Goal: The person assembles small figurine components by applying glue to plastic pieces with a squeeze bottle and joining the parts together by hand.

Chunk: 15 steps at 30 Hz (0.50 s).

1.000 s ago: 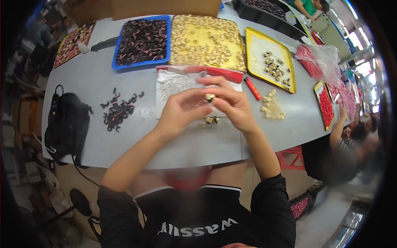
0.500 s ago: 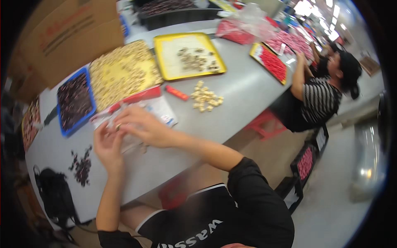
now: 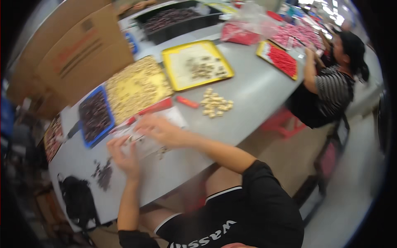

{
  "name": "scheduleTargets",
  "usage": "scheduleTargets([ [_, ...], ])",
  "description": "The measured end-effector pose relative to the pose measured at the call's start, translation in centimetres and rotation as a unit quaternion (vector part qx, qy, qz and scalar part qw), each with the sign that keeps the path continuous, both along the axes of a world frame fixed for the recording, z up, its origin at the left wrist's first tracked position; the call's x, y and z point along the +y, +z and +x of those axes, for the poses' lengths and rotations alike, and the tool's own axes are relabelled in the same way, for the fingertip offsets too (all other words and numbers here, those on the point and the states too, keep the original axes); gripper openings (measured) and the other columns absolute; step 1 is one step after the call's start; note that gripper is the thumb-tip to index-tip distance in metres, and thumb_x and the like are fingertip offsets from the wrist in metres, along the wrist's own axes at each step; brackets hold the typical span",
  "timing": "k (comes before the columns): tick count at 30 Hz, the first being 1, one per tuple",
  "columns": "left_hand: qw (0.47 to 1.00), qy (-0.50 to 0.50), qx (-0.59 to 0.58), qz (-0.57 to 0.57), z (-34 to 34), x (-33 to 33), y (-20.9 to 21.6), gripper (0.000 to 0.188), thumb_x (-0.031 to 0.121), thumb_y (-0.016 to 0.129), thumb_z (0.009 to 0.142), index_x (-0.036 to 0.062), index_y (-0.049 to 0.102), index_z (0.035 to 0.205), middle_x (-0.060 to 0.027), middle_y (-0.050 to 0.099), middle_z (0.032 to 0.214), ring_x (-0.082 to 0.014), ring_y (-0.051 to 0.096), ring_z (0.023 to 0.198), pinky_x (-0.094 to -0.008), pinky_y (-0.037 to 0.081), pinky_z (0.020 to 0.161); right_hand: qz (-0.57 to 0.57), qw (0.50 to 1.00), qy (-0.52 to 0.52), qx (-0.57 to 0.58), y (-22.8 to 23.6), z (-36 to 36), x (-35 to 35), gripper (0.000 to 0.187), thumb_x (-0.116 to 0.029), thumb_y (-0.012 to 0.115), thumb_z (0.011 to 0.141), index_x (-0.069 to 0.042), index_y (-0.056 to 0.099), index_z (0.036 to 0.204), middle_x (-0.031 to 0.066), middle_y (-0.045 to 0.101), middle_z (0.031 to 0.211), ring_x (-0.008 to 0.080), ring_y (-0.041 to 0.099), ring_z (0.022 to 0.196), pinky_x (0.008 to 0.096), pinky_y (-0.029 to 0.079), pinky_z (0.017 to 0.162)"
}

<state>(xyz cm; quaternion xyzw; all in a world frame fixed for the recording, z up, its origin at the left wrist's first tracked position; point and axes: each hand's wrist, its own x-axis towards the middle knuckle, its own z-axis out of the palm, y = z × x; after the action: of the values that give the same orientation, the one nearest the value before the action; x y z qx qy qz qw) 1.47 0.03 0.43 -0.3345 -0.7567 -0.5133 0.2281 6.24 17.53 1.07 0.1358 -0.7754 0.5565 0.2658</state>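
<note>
While the left hand (image 3: 126, 160) pinches a small pale piece (image 3: 130, 139) left of frame centre, the right hand (image 3: 163, 131), blurred, cannot be judged; a loosened pinch could drop it onto the table (image 3: 252, 103).

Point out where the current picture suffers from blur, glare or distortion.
Head view: the left hand, the right hand and the pile of dark pieces look smeared; head view: the ceiling lights at upper right glare white; head view: a soft sheen lies on the gray table; head view: the fisheye image goes black at its corners.
</note>
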Motion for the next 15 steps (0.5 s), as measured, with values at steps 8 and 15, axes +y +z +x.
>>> scheduleTargets([
  [8, 0.966, -0.045, -0.142, 0.213, -2.2, -0.8, 0.4, 0.020, 0.002, 0.062, 0.091, -0.0021, 0.055, 0.109, -0.0095, 0.062, 0.102, -0.0146, 0.061, 0.094, -0.0272, 0.048, 0.088, 0.025, 0.965, -0.257, -0.041, 3.4, 0.0, 7.0, 0.012, -0.009, 0.060, 0.090, -0.002, 0.066, 0.097, 0.0081, 0.066, 0.090, 0.0150, 0.062, 0.080, 0.0268, 0.049, 0.069],
  [15, 0.963, 0.037, -0.102, 0.246, -3.7, -1.6, 1.8, 0.022, 0.004, 0.064, 0.090, -0.0017, 0.057, 0.111, -0.0079, 0.063, 0.105, -0.0117, 0.059, 0.094, -0.0247, 0.047, 0.086, 0.174, 0.972, -0.157, 0.001, 2.1, -0.3, 3.2, 0.011, -0.007, 0.066, 0.083, -0.001, 0.065, 0.093, 0.0102, 0.059, 0.086, 0.0235, 0.057, 0.082, 0.0313, 0.047, 0.073],
])
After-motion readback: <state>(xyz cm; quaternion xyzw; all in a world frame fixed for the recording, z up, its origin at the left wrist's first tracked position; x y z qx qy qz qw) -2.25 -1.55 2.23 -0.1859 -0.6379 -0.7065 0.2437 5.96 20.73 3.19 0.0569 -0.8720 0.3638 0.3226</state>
